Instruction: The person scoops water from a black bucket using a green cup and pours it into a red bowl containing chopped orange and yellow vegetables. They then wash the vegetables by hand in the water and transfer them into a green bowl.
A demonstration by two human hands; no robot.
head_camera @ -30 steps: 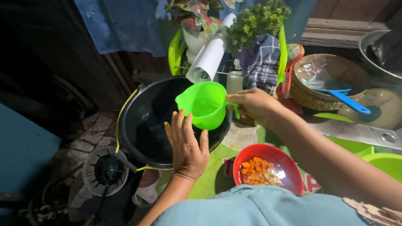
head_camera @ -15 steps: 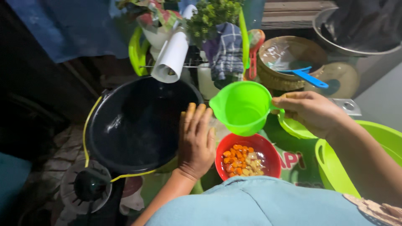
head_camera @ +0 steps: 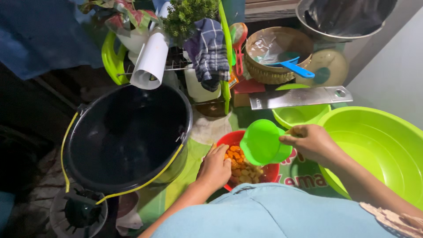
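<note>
My right hand [head_camera: 310, 142] grips the handle of a green plastic scoop cup [head_camera: 263, 143], tilted over a red bowl [head_camera: 232, 137] that holds orange and yellow chopped pieces [head_camera: 240, 165]. My left hand [head_camera: 215, 167] rests on the red bowl's near-left rim, fingers reaching inside over the pieces. A large black bucket [head_camera: 128, 136] with a yellow handle stands to the left of the bowl.
A big green basin [head_camera: 379, 150] sits at the right, a smaller green bowl [head_camera: 299, 115] behind it under a metal grater [head_camera: 299, 97]. A woven basket [head_camera: 275, 53] with a blue spoon, a checked cloth [head_camera: 207, 50], a plant and a white roll [head_camera: 150, 61] crowd the back.
My right hand carried the green scoop from over the black bucket to the right and down over the red bowl. My left hand shifted from the bucket's rim onto the red bowl.
</note>
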